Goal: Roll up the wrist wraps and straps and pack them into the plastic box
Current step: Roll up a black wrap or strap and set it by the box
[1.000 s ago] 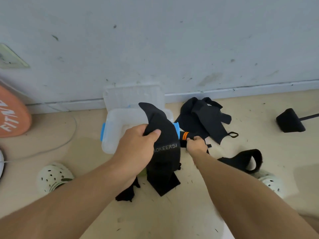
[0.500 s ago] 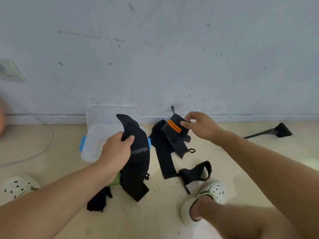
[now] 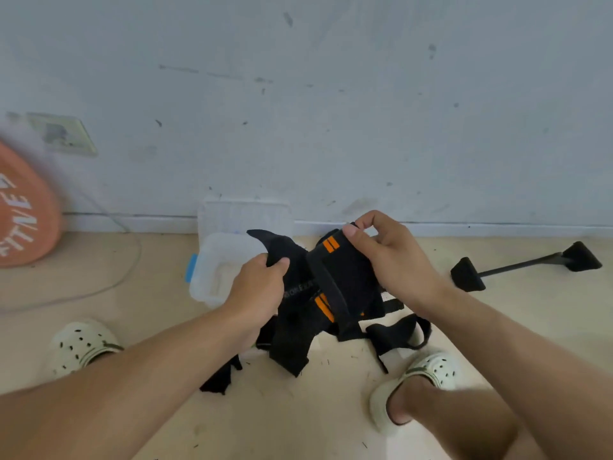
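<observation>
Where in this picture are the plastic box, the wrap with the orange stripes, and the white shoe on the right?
plastic box (image 3: 212, 260): head view, on its pale rim.
orange-striped wrap (image 3: 351, 277): head view, on its black middle.
white shoe (image 3: 434, 368): head view, on its perforated toe.

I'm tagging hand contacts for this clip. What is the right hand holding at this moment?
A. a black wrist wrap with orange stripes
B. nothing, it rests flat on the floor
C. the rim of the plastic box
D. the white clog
A: the right hand pinches the top edge of the black wrist wrap with orange stripes, raised above the floor, apart from the plastic box.
</observation>
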A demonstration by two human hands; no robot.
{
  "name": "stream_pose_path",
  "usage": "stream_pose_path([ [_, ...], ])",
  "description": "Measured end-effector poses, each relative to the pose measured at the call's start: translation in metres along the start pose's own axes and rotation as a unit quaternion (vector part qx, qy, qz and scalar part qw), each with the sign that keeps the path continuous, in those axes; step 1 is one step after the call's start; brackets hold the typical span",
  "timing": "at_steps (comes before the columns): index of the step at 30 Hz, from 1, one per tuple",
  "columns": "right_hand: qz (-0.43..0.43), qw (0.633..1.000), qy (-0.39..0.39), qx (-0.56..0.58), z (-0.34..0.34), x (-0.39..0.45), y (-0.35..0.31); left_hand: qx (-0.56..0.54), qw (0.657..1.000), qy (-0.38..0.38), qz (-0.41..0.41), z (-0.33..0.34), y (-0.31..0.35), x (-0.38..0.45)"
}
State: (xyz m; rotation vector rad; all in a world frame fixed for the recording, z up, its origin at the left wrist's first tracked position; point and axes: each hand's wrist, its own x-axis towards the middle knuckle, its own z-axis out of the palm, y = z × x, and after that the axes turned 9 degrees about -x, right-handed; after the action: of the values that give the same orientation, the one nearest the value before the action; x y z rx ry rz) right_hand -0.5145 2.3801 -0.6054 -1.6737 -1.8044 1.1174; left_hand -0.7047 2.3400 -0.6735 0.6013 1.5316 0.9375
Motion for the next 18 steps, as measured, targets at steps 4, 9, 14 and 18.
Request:
stream_pose_path([
  [4,0.036,0.999,-0.002,-0.006,0.010,0.009,0.006,-0.063,0.998,0.015,-0.006,-0.005,0.001,0.006],
  [9,0.028,0.999,0.008,0.014,0.015,0.015,0.008,-0.101,0.993,-0.024,-0.052,-0.009,0.001,0.007],
  [14,0.051,0.997,-0.053,0.031,0.023,0.004,0.010,-0.113,0.990,-0.084,-0.031,-0.004,0.000,0.002],
  [18,0.016,0.974,-0.008,-0.224,0.013,0.005,0.014,-0.039,0.995,-0.078,0.046,-0.008,0.003,0.008],
])
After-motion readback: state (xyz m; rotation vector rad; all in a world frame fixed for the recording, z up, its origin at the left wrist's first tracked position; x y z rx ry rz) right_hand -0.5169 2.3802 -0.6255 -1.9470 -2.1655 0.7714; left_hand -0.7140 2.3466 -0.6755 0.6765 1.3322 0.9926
